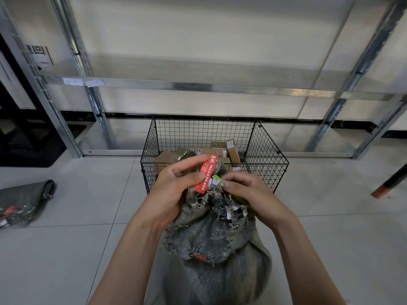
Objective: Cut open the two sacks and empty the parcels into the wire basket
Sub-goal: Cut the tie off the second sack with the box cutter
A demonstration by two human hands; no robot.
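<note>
A grey woven sack stands upright between my arms, its frayed neck bunched at the top. My left hand grips the neck, thumb beside a red printed tag tied there. My right hand holds a green-handled cutter, its tip at the neck beside the tag. Just beyond stands a black wire basket with several brown cardboard parcels inside. A second grey sack lies flat on the floor at the left.
Metal shelving uprights and a horizontal rail stand behind the basket against a pale wall. A dark leg with a red foot rests on the tiled floor at the right. A black unit fills the left edge.
</note>
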